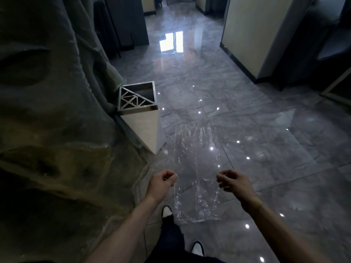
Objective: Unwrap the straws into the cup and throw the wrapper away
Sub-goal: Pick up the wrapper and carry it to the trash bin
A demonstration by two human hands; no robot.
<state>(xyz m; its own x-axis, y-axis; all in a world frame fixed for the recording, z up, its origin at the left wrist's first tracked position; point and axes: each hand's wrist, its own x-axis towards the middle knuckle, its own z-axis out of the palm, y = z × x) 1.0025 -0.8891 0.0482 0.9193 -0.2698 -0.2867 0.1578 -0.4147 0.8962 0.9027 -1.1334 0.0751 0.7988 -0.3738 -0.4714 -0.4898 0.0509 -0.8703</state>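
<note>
A clear plastic wrapper [195, 168] is stretched flat in front of me, over the glossy floor. My left hand [161, 184] pinches its left edge and my right hand [234, 182] pinches its right edge, both fingers closed on the film. The wrapper looks empty; no straws or cup are in view. Ahead and to the left stands a square metal trash bin [140, 118] with an open top half covered by a lattice grille, roughly an arm's length beyond my left hand.
A rough rock-like wall [53, 111] fills the left side, with the bin against it. Polished grey floor tiles [266, 149] stretch ahead and right. A beige partition [252, 35] stands far right. My shoes [167, 211] show below the wrapper.
</note>
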